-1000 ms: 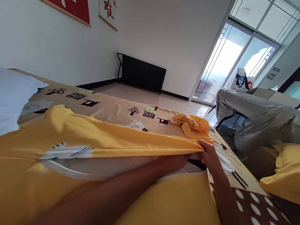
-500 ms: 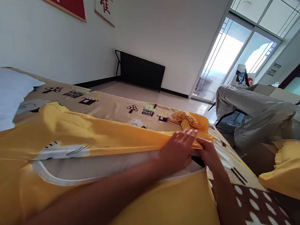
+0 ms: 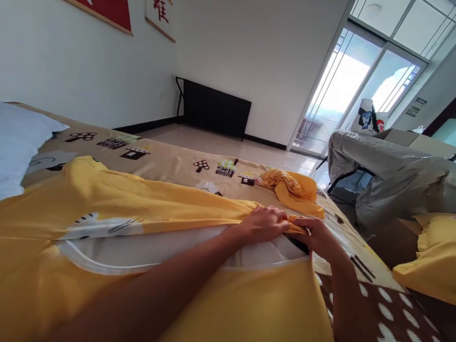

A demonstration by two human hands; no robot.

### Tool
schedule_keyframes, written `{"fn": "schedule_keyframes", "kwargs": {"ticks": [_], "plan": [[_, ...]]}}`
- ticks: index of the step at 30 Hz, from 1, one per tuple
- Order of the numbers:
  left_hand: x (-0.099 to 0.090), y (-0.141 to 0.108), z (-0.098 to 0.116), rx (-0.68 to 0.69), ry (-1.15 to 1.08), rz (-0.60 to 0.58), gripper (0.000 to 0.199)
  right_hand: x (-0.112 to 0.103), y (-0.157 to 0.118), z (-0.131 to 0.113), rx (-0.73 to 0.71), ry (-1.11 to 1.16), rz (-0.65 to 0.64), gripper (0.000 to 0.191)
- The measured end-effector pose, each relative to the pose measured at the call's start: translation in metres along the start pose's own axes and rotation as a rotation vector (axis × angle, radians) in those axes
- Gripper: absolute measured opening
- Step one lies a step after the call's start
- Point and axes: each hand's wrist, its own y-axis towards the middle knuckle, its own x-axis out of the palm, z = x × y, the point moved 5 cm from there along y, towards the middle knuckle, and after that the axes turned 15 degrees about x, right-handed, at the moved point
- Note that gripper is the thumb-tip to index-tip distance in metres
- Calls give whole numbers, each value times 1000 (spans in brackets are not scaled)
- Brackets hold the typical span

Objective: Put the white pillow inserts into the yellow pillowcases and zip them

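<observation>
A yellow cover (image 3: 222,307) lies across the bed with a long gap along it, edged in white. Pale fabric (image 3: 130,248) shows inside the gap. My left hand (image 3: 265,224) has its fingers curled around the gathered far edge of the yellow cover. Just to its right, my right hand (image 3: 314,235) pinches the same edge near the cover's corner. The hands are close together, and a dark patch (image 3: 300,245) shows below them. Beyond them a crumpled yellow cloth (image 3: 297,189) rests on the patterned beige blanket (image 3: 175,161).
At the left edge is a white pillow (image 3: 13,146). To the right, another yellow cloth (image 3: 439,256) lies near a plastic-covered piece of furniture (image 3: 398,163). A black panel (image 3: 215,109) leans by the far wall, and a glass door (image 3: 337,90) stands behind.
My left hand has gone from spread fingers to curled ones, bunching the cover's edge. That edge has drawn slightly towards me, away from the crumpled cloth.
</observation>
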Motion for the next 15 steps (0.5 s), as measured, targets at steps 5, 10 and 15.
{"fn": "schedule_keyframes", "kwargs": {"ticks": [5,10,15], "plan": [[-1,1,-4,-11,-18,109,41,2,-6,-11,-81,-128,-17,18],[-2,2,-5,63,-83,105,29,5,-17,-27,-163,-182,-65,24],[1,4,-7,4,55,106,35,8,-22,-33,-195,-181,-85,25]]}}
